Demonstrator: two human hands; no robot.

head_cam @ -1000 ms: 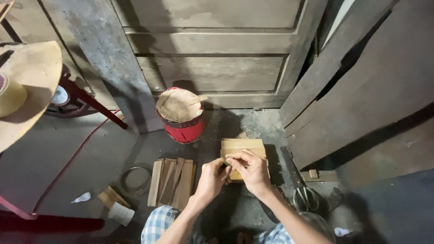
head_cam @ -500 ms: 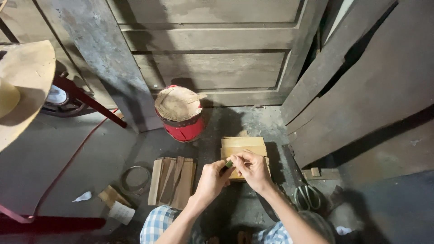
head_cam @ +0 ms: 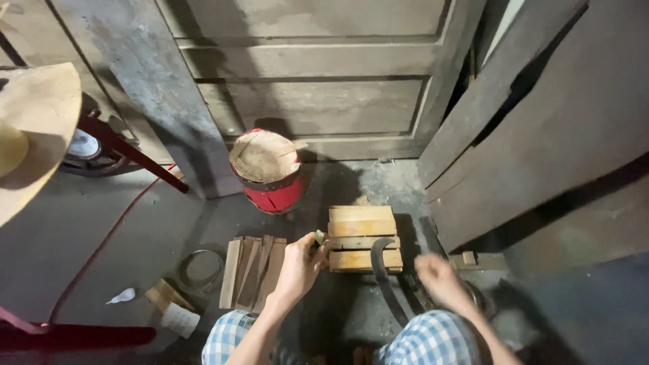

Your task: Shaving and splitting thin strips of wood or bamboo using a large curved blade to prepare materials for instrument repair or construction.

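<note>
My left hand (head_cam: 301, 262) is closed around a small pale piece (head_cam: 319, 237), held against the left edge of a block of stacked wooden slats (head_cam: 362, 233) on the floor. My right hand (head_cam: 436, 277) is blurred, to the right of the block and just off its corner. A dark curved tool (head_cam: 378, 274) lies across the block's lower right corner and runs down between my hands. I cannot make out whether the right hand grips it. A pile of thin wooden strips (head_cam: 253, 270) lies to the left of my left hand.
A red bucket covered with cardboard (head_cam: 269, 177) stands in front of a wooden door (head_cam: 304, 81). Dark planks (head_cam: 541, 135) lean on the right. A wire ring (head_cam: 199, 267), paper scraps (head_cam: 172, 307), a red cable (head_cam: 101, 243) and a round wooden top (head_cam: 34, 128) are on the left.
My right hand has left the top of the block and swung to the right. The dark curved tool now lies across the block's corner. My left hand stays at the block's left edge.
</note>
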